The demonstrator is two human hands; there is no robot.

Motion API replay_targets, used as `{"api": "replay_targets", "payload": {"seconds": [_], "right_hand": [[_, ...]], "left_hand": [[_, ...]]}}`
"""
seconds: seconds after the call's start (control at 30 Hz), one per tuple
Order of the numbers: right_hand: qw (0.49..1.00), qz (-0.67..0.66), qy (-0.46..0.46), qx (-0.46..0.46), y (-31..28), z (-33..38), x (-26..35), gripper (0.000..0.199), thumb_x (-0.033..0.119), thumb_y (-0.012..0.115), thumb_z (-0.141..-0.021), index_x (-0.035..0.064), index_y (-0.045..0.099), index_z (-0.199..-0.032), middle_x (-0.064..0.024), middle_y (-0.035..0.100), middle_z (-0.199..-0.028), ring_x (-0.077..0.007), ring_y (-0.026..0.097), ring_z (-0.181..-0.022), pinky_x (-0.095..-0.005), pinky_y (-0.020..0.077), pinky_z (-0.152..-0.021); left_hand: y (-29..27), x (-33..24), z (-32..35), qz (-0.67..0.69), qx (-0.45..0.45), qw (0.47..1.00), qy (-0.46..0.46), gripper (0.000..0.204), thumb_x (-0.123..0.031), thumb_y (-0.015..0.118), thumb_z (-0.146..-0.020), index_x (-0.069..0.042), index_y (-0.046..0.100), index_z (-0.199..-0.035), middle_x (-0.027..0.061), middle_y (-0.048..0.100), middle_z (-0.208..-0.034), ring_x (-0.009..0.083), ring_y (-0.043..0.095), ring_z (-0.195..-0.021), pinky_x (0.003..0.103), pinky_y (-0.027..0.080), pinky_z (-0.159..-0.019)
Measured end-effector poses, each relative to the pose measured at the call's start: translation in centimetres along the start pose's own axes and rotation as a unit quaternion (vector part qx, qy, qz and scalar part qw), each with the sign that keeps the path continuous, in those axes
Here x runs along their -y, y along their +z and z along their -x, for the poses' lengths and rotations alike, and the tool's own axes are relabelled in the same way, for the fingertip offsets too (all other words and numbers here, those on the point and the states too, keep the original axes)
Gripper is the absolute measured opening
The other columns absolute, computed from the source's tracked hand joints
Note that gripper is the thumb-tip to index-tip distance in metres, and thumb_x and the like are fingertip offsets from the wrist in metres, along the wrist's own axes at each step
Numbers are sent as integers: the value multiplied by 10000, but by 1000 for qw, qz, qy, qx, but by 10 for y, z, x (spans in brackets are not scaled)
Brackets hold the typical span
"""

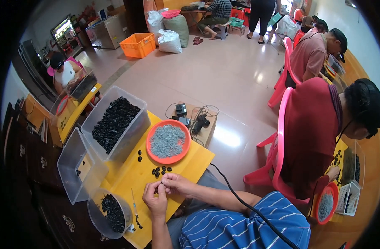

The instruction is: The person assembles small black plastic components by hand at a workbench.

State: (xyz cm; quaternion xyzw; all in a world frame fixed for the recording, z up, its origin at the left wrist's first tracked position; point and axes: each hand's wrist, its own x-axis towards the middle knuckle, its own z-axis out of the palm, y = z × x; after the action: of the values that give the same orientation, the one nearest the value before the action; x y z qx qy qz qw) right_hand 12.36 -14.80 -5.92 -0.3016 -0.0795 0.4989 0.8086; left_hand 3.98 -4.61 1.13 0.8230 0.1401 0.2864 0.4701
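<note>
My left hand [156, 200] and my right hand [176, 185] meet over the yellow table, fingertips pinched together. Something small and dark shows between them, too hidden to name. Just beyond lie several glossy black oval pieces [157, 174], with two more black pieces [140, 159] farther off. An orange-red round plate [188, 142] heaped with small grey-blue slivers [167, 140] stands past my right hand. Left of my left hand lies a thin stick-like tool [134, 204] with a blue part, and dark bits near its lower end.
A large clear bin [145, 108] of black pieces stands at the far left, beside a clear bin [67, 166] with few pieces. A round clear tub [92, 220] is nearer. Cables and black devices [181, 110] sit on a box. A co-worker [308, 124] sits at right; a black cable [235, 193] crosses my arm.
</note>
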Motion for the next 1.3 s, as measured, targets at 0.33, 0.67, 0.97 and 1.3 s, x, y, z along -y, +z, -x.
{"api": "replay_targets", "payload": {"seconds": [0.33,0.67,0.97,1.3], "right_hand": [[993,108,-52,-22,-23,-2,10,178,276,628,-1018,104,585,-1033,33,621,-889,-49,589,-779,-222,496,-704],[979,181,-85,-27,-23,7,21,127,201,619,-1015,87,595,-1065,23,631,-866,-56,595,-745,-214,469,-649],[984,171,-55,-21,-31,9,21,161,134,635,-994,57,623,-1136,9,641,-942,-79,620,-839,-248,519,-761],[974,224,-46,0,-31,13,26,182,128,640,-984,44,634,-1146,49,628,-925,-27,580,-798,-200,481,-690]], "left_hand": [[4,3,-11,-39,46,997,48,56,26,678,-852,13,680,-907,110,651,-823,207,641,-692,303,511,-628],[4,13,-18,-37,71,997,-7,57,15,676,-867,24,686,-922,102,653,-808,177,627,-672,288,504,-630],[1,18,-53,-95,51,994,26,51,10,677,-861,7,686,-911,110,643,-784,197,623,-640,304,483,-592],[35,37,-111,-201,170,961,84,87,-109,726,-809,-53,724,-875,112,679,-835,286,672,-735,388,530,-661]]}}
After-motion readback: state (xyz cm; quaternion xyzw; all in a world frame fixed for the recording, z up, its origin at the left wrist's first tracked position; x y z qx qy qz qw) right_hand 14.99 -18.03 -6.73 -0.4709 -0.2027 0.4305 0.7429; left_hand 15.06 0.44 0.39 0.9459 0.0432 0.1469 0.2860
